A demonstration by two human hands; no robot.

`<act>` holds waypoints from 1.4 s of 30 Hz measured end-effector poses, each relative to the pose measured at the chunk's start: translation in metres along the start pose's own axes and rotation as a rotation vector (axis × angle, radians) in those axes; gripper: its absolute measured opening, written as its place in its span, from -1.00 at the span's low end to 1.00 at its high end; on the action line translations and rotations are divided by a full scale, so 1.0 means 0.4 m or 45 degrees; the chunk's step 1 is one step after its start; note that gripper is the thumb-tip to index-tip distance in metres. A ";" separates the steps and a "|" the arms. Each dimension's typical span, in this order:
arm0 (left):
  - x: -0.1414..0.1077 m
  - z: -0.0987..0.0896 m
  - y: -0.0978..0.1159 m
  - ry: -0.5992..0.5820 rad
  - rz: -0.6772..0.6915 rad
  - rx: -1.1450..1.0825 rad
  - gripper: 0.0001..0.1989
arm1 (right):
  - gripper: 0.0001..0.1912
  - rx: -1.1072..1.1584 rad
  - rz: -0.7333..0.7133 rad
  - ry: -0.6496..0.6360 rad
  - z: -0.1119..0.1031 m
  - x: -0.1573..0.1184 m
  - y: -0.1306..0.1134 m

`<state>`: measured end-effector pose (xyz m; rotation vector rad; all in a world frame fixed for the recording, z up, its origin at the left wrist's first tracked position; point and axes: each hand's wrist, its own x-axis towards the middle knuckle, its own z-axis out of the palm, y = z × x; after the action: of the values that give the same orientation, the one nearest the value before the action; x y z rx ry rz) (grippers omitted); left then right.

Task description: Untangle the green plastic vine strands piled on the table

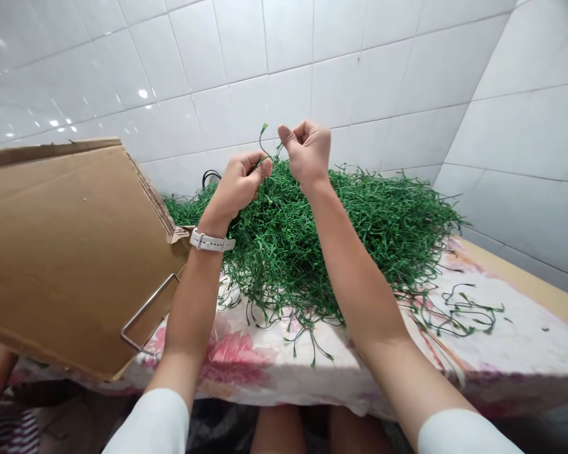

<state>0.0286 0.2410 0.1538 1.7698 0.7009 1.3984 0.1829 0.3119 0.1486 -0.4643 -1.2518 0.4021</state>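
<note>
Above a big heap of thin green stems point(383, 221), both hands are raised close together. My left hand point(243, 184), with a pale watch strap at its wrist, pinches a green stem point(262, 142) between thumb and fingers; its small leafy tip points upward. Just to the right, my right hand point(308, 150) is closed in a pinch, thumb against the forefinger. A short length of stem shows between the two hands and runs toward the right fingertips. Whether both hands grip the same stem is hard to tell.
A large cardboard box point(71, 252) stands at the left, with a bent metal wire frame point(146, 315) by its edge. A flowered cloth point(284, 372) covers the table; loose stems point(468, 312) lie at its right. A tiled wall point(360, 69) rises behind.
</note>
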 end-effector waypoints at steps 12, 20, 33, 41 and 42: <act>0.009 0.069 -0.030 0.179 0.081 -0.110 -0.64 | -0.42 0.023 0.371 0.031 -0.012 -0.009 0.002; 0.018 0.056 -0.031 0.288 0.102 -0.106 -0.65 | -0.33 0.328 0.403 -0.612 -0.055 -0.025 -0.071; 0.008 0.051 -0.003 0.076 0.001 -0.344 -0.60 | -0.66 0.097 0.125 -0.586 -0.067 -0.017 -0.077; 0.004 0.038 -0.002 0.174 0.105 -0.203 -0.65 | -0.28 0.219 0.320 -0.755 -0.068 -0.028 -0.108; 0.004 0.037 -0.005 0.197 0.105 -0.185 -0.65 | -0.29 0.207 0.309 -0.787 -0.068 -0.029 -0.110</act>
<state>0.0434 0.2400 0.1516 1.6060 0.5956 1.6138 0.2076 0.2658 0.1564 -0.3628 -1.7459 0.8937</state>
